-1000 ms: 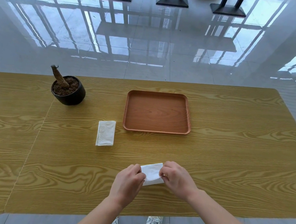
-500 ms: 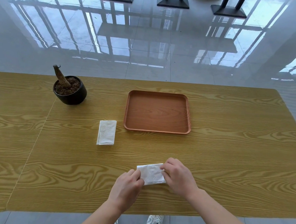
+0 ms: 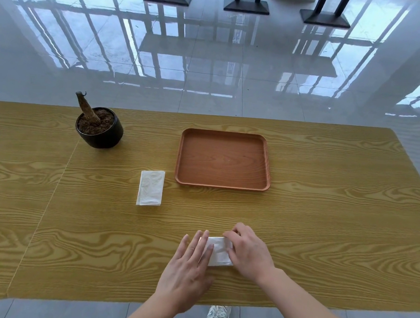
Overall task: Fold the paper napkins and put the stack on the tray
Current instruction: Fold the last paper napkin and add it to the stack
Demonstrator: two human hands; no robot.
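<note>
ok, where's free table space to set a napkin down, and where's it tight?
Free: inside the tray, the table right of it, and between the pot and the folded napkin. Crowded: the near edge, where the left hand and right hand press the napkin.

1. I see bare table (image 3: pixel 322 227) between the hands and the tray (image 3: pixel 267 162).
2. A folded napkin (image 3: pixel 150 187) lies just left of the tray.
3. A plant pot (image 3: pixel 99 130) stands far left, well apart.
</note>
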